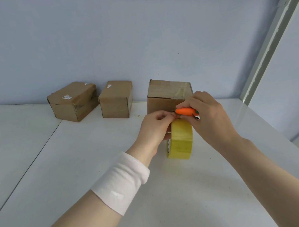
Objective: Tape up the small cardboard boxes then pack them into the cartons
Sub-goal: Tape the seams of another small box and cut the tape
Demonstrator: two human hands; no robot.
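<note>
Three small brown cardboard boxes stand along the back wall: a left box point(72, 101), a middle box point(115, 99) and a right box point(167, 94) with clear tape over its top. Just in front of the right box my left hand point(155, 125) grips a yellowish roll of packing tape point(180, 139) held on edge, fingers through its core and thumb pinching at the top. My right hand point(204, 112) holds a small orange carrot-shaped cutter point(185, 111) against the top of the roll. A white wristband is on my left wrist.
A white table point(95, 166) carries everything, with a seam running diagonally on its left. A pale blue wall rises behind the boxes. A grey metal shelf post point(271, 43) slants down at the right, close to the table's right edge.
</note>
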